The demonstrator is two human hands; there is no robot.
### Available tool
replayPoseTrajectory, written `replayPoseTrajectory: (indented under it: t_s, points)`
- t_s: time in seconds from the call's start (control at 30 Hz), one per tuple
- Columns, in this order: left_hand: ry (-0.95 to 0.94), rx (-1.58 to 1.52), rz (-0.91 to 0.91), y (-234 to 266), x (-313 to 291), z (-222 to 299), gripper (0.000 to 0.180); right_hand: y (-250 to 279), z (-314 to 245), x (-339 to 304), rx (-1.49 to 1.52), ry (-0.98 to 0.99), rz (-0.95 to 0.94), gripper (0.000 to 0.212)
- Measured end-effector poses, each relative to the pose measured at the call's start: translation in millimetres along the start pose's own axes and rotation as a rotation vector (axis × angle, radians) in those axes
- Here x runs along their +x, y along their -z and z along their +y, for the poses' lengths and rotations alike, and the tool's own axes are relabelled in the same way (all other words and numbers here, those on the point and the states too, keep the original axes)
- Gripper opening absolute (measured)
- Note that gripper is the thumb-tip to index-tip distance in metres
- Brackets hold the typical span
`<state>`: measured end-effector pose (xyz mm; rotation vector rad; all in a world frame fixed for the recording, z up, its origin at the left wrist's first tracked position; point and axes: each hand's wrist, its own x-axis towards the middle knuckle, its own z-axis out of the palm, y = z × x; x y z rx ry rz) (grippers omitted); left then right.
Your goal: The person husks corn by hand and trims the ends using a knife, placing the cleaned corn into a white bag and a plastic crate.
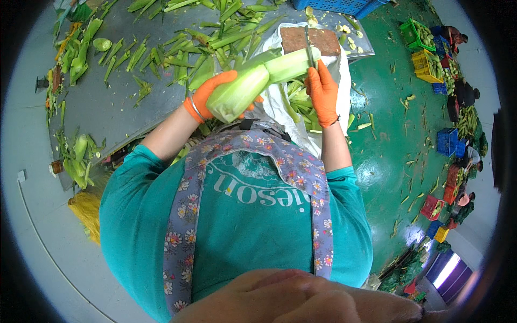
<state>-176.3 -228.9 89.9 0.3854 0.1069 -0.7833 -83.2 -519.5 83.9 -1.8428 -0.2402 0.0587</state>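
Note:
My left hand [210, 97], in an orange glove, is wrapped round a thick, pale-green vegetable [240, 94] sheathed in leaves. Its exact kind is not plain. The vegetable slants up to the right, its narrower end near the brown brick [307, 41]. My right hand [323, 92], also gloved in orange, is closed at that end on a slim dark knife [309, 44]. The blade crosses the vegetable close to its tip and points away over the brick; the handle is hidden by my fingers. Under both hands lies a white sack [343, 83] with green leaf strips [300, 102] in it.
Green leaf scraps [215, 40] cover much of the grey table [126, 107]. A blue crate [344, 6] stands beyond the brick, with pale round slices [347, 30] nearby. Far right, other people [466, 94] sit among coloured crates [428, 65] on the littered green floor [385, 177].

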Motion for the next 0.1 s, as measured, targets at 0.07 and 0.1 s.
replayPoseTrajectory:
  t_s: [0.07,0.1]
  points:
    - [0.008,-0.008,-0.061,3,-4,-5,0.072,6,8,2,0.020,-0.019,0.004,0.043]
    - [0.015,-0.025,-0.099,14,-6,-4,0.073,7,7,4,0.019,-0.016,0.008,0.043]
